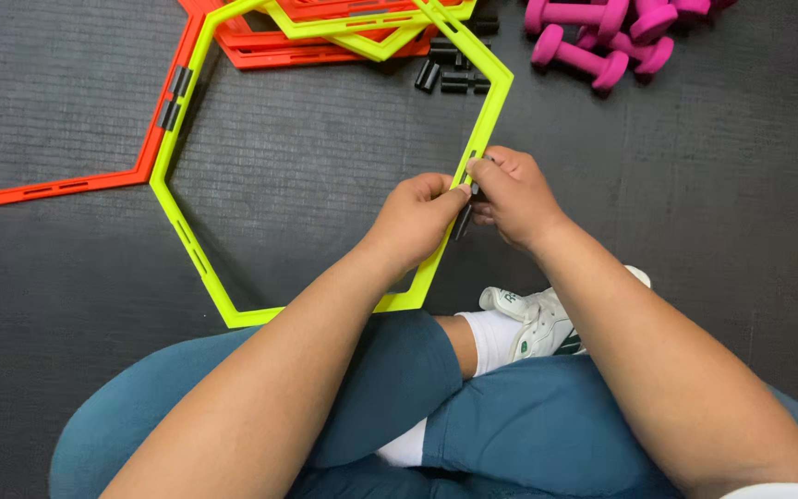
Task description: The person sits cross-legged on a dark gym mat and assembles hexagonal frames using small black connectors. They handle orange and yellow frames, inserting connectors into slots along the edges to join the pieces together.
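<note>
Black rubber matting, ribbed in broad patches, covers the whole floor [741, 185], and nothing of the room beyond it shows. On it, in front of a person sitting cross-legged in blue trousers and a white shoe [533, 323], lies a big yellow hexagon ring [187, 249], flat on the mat, its right-hand edge running under both hands. An orange ring [57, 189] touches its left side, joined there by two black clips [175, 97], and more orange and yellow rings are stacked at the top edge. Pink dumbbells [593, 55] sit well apart at the upper right, and a small heap of loose black clips [450, 69] lies just beside the yellow ring's upper right edge. The left hand [417, 217] steadies the ring's right edge, fingers curled and pressed onto the plastic; the right hand [514, 194] pinches a black clip [464, 217] between thumb and fingertips, right against that same edge. It looks like the clip is being fitted onto or worked along the edge; whether it is fully seated is hidden by the fingers. The next move seems to call for a firm squeeze with the ring held steady, clip square to the edge.
</note>
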